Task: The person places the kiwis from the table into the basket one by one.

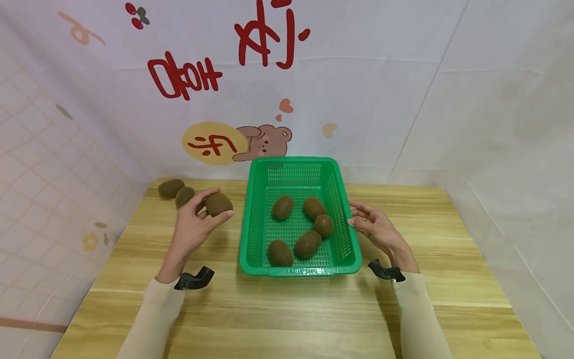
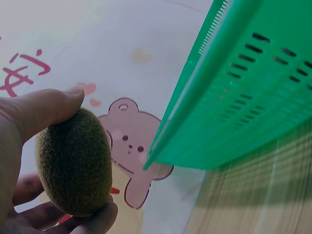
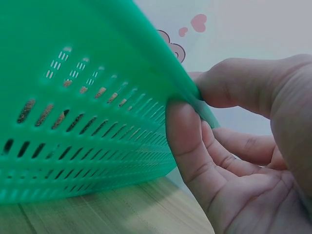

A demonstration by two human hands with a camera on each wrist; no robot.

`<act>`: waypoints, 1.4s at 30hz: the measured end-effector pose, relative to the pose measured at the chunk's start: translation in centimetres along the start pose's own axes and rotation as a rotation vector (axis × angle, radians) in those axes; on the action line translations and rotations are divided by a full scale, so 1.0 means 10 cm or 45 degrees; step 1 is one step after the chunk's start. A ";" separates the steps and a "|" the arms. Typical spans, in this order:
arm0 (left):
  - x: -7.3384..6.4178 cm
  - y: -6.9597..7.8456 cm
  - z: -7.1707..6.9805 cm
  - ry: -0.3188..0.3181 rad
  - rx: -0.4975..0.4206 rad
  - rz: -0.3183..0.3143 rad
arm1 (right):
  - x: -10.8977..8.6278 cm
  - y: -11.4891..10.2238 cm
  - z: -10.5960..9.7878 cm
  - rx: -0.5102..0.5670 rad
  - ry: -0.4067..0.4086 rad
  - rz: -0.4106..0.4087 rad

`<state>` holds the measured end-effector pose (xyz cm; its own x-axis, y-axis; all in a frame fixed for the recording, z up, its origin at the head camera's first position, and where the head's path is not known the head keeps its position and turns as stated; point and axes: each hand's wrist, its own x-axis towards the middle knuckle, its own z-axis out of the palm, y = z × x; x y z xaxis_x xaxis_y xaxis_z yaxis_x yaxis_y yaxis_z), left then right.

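Between thumb and fingers my left hand (image 1: 195, 222) holds a fuzzy brown kiwi (image 1: 219, 205), up off the table and just left of the green plastic basket (image 1: 300, 271). The left wrist view shows the same kiwi (image 2: 75, 163) upright in the grasp, apart from the basket wall (image 2: 234, 97). My right hand (image 1: 378, 228) pinches the basket's right rim, thumb on top and fingers beneath, as the right wrist view shows with the rim (image 3: 183, 80). Several kiwis lie in the basket, among them one kiwi (image 1: 283, 207) toward the back left.
Two more kiwis sit at the table's back left corner, one kiwi (image 1: 171, 188) behind the other kiwi (image 1: 185, 197). The wooden table (image 1: 287, 319) meets a printed white cloth (image 1: 358, 109) at the back, with further white cloth on both sides.
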<state>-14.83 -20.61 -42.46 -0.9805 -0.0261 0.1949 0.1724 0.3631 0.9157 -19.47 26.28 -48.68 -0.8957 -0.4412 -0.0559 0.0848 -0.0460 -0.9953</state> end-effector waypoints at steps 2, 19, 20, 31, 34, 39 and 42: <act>0.02 0.03 0.03 -0.021 0.000 0.004 | 0.00 0.00 0.00 -0.002 0.005 -0.002; 0.11 0.28 0.32 -0.169 0.003 0.124 | -0.01 -0.02 -0.02 0.001 0.010 -0.010; 0.12 0.29 0.35 -0.176 0.015 0.140 | -0.01 -0.02 -0.02 0.005 0.009 -0.014; 0.15 0.34 0.57 -0.301 0.114 0.217 | -0.02 0.01 0.00 0.003 -0.003 -0.018; 0.14 0.34 0.60 -0.331 0.142 0.203 | -0.01 0.01 0.01 0.002 -0.008 -0.022; 0.13 0.33 0.59 -0.345 0.158 0.168 | 0.00 0.02 0.01 0.004 -0.003 -0.017; 0.13 0.32 0.56 -0.331 0.155 0.144 | 0.00 0.02 0.01 0.001 0.005 -0.013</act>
<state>-16.06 -14.30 -41.23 -0.9498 0.2544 0.1823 0.2846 0.4594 0.8414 -19.39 26.24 -48.85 -0.8983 -0.4370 -0.0457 0.0757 -0.0513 -0.9958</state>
